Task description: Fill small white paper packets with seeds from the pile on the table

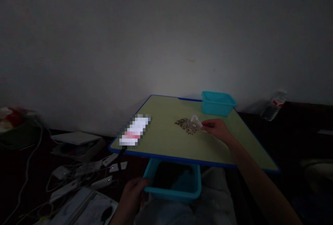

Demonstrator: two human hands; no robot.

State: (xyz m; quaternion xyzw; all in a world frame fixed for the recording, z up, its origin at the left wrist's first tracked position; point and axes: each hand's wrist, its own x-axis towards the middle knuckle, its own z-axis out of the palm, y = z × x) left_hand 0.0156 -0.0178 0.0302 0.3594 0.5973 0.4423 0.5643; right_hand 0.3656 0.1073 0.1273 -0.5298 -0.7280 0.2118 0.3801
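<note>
My right hand (218, 129) rests on a small green table with a blue rim (161, 153). Its fingers pinch a small white piece (196, 121) right beside a pile of small dark bits (186, 125). My left hand (134, 192) is below the table's front edge. It grips the left rim of a teal tub (174, 181) held under the table over my lap. The room is dim.
A second teal tub (218, 102) stands at the table's far right corner by the wall. A blurred white and pink patch (134, 131) lies on the table's left side. Cables, white chargers and flat devices (78, 169) litter the floor to the left. A clear packet (274, 105) leans at the right.
</note>
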